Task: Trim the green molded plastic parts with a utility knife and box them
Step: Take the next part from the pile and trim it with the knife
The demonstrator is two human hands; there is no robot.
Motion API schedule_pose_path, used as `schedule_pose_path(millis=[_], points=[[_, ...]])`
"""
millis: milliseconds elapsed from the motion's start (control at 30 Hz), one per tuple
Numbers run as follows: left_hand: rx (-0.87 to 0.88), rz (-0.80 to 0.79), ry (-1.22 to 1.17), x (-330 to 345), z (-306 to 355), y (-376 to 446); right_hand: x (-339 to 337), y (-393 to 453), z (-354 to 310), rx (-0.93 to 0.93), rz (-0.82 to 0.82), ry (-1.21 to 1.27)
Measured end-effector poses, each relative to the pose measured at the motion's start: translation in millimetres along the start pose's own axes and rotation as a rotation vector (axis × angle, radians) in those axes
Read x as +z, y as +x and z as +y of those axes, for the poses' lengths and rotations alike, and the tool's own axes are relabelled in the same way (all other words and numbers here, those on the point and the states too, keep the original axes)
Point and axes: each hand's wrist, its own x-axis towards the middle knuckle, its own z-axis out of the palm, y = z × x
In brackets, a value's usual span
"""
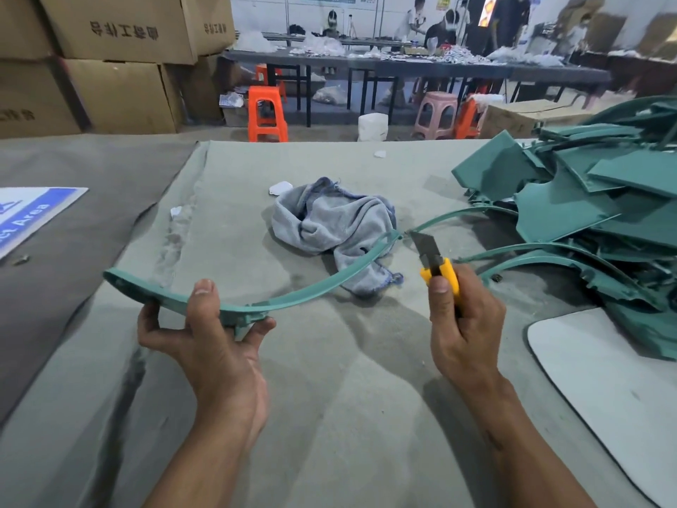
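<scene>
Seen from above, over a work table draped in dusty grey-green cloth [329, 379], creased and soft.

Left hand [205, 335], near the middle left: thumb on top, fingers curled beneath, gripping the wide flat end of a long, thin, curved strip of smooth green plastic [311, 291]. Strip lifted off the cloth, arcing up and to the right, far tip just beside the knife blade. Wrist bent, forearm running in from the bottom edge.

Right hand [465, 320], well apart from the left: wrapped tight around a yellow-handled utility knife [437, 267], thumb pressed along the handle, dull metal blade extended and pointing up-left toward the strip's tip. Contact between blade and plastic not clear enough to tell.

Behind the strip: a crumpled grey rag [337, 225], fuzzy, with frayed edges, lying on the cloth.

At right: a jumbled pile of green plastic parts [593, 214], flat angular panels and more curved strips, matte and hard-edged. Below it, a white rounded board [604, 379].

Far left: a blue and white sign [29, 218] lying flat. Stacked cardboard boxes [121, 49] behind; orange stools [265, 113] on the floor beyond.
</scene>
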Motion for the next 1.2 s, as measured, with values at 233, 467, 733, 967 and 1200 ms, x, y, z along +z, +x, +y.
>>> schedule_pose_path(millis=[233, 467, 733, 967, 1200], points=[[-0.003, -0.023, -0.07, 2, 0, -1, 4, 3, 11, 0.263, -0.063, -0.304], [-0.205, -0.078, -0.264, -2, 1, 0, -19, 8, 27, 0.542, -0.43, -0.754], [-0.379, -0.063, -0.158, 1, 1, 1, -1, 7, -3, 0.279, -0.231, -0.19], [-0.219, -0.062, 0.026, 7, -11, -6, 25, -1, -10, 0.462, -0.266, 0.145], [-0.251, -0.025, 0.005, 10, -14, -5, 91, 83, 8, 0.436, -0.493, -0.313]])
